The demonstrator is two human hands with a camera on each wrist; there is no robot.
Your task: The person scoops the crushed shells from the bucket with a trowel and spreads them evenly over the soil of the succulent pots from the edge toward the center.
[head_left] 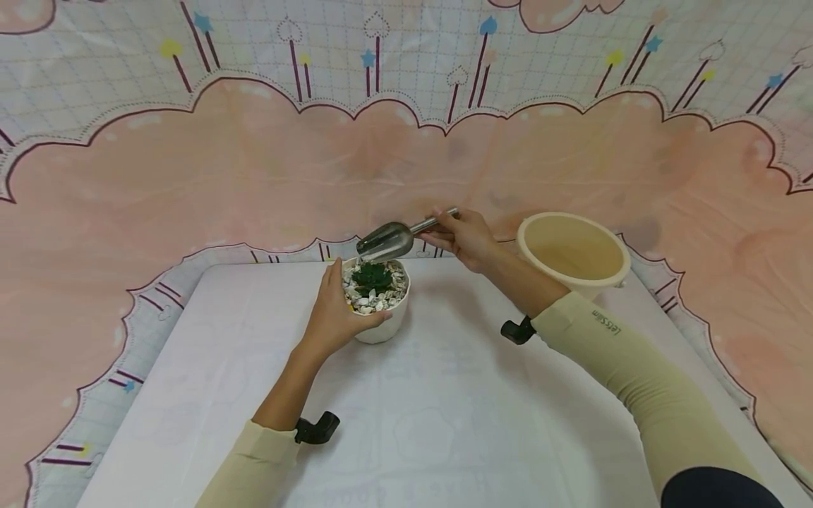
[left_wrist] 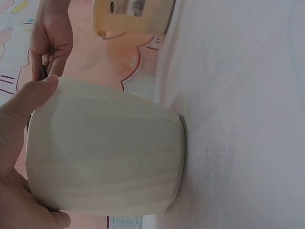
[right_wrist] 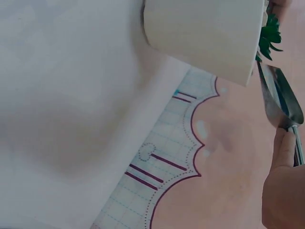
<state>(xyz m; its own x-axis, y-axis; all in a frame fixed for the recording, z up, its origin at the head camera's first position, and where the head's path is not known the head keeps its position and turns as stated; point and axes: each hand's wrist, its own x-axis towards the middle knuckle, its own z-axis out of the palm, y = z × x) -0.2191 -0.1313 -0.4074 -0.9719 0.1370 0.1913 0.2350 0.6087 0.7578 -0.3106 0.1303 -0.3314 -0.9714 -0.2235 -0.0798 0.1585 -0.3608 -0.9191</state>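
A white flowerpot [head_left: 386, 326] stands on the white table, filled with pale pebbles [head_left: 370, 302] around a small green succulent [head_left: 372, 278]. My left hand [head_left: 338, 310] grips the pot by its rim, thumb at the near side and fingers on the left. In the left wrist view the pot's ribbed wall [left_wrist: 105, 148] fills the middle. My right hand [head_left: 466, 238] holds a metal scoop [head_left: 386, 242] by its handle. The scoop's mouth tilts down over the far edge of the pot, close to the succulent's leaves [right_wrist: 270, 38] in the right wrist view.
A cream bucket [head_left: 574, 248] stands at the table's back right, behind my right forearm. The white tabletop [head_left: 432, 423] stretches toward me. A peach and white patterned cloth [head_left: 406, 169] hangs behind the table. Each wrist carries a black camera mount [head_left: 317, 428].
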